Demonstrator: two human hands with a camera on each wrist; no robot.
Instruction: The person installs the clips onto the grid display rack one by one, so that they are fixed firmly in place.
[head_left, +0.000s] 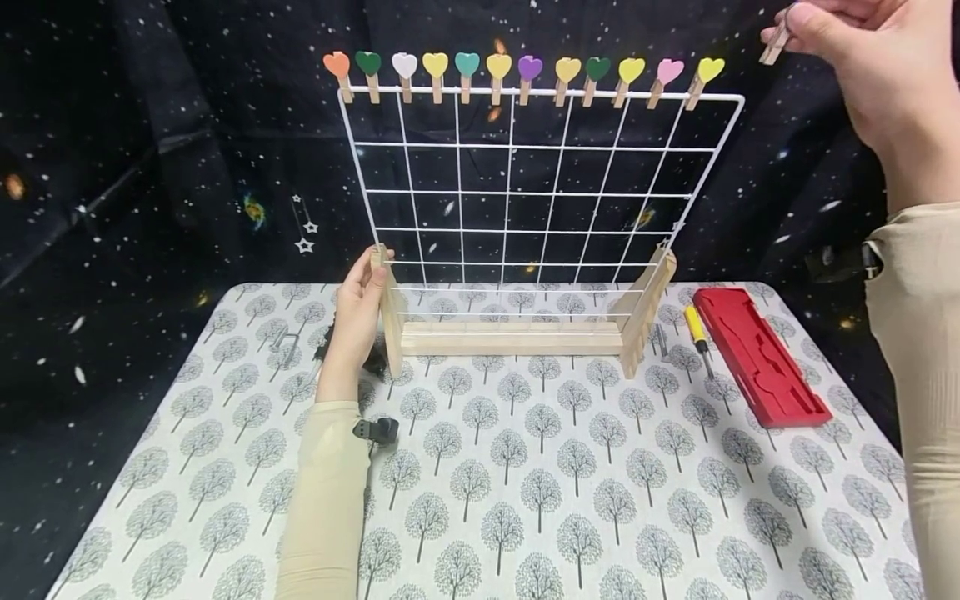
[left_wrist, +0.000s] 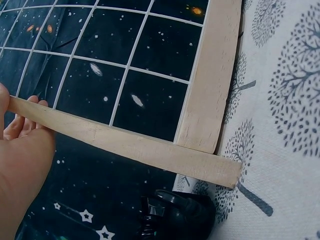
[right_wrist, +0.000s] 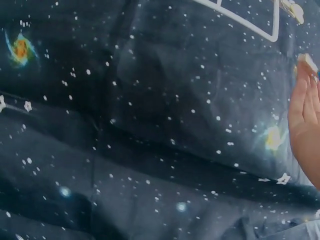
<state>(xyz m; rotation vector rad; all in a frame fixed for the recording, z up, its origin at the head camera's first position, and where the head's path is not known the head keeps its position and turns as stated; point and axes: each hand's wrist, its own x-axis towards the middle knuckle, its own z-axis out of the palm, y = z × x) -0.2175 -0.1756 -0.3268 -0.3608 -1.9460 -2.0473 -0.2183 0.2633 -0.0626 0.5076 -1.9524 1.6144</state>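
Observation:
A white wire grid panel (head_left: 510,146) stands upright in a wooden stand (head_left: 510,343). Several clothespins with coloured hearts, among them a purple one (head_left: 530,70) and a lime-yellow one (head_left: 705,77), are clipped along its top wire. My left hand (head_left: 358,312) holds the upper end of the stand's left wooden post (left_wrist: 135,150), fingers round it in the left wrist view. Up at the right, apart from the grid, my right hand (head_left: 877,75) pinches a small wooden clothespin (head_left: 777,46); fingers cover its upper end. The right wrist view shows that clothespin (right_wrist: 307,62) at the fingertips.
A red moulded tray (head_left: 768,358) lies on the right of the tree-patterned tablecloth (head_left: 540,500), beside a yellow-handled screwdriver (head_left: 697,333). Small metal pieces lie either side of the stand. Behind the left forearm is a black object (left_wrist: 185,215), partly hidden. A dark starry cloth hangs behind.

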